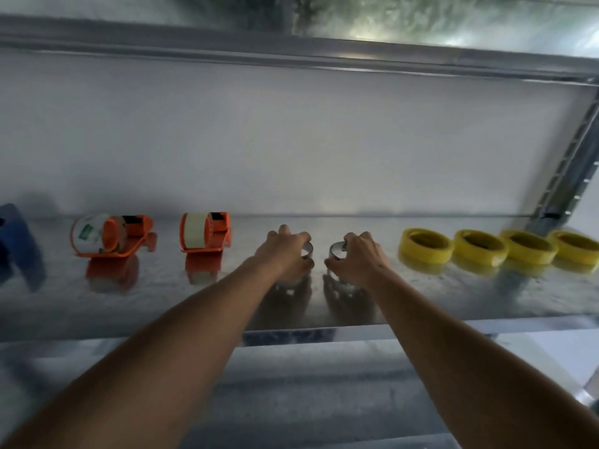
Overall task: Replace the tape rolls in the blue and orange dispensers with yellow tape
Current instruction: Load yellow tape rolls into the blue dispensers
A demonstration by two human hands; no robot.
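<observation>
Each hand (pixel 285 251) (pixel 359 254) grips a clear tape roll (pixel 307 249) (pixel 337 251).

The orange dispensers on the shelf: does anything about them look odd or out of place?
Nothing looks damaged. Both orange dispensers, the left one and the right one, stand upright on the metal shelf and carry pale tape rolls, not yellow. The left one is turned at an angle.

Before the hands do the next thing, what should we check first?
1. Left hand has a grip on its clear roll: ok.
2. Right hand has a grip on the other clear roll: ok.
3. Yellow tape rolls ready on the shelf: ok, four.
4. Orange dispensers emptied: not ok, both hold pale tape.
5. Blue dispenser emptied: cannot tell, cut off.
</observation>
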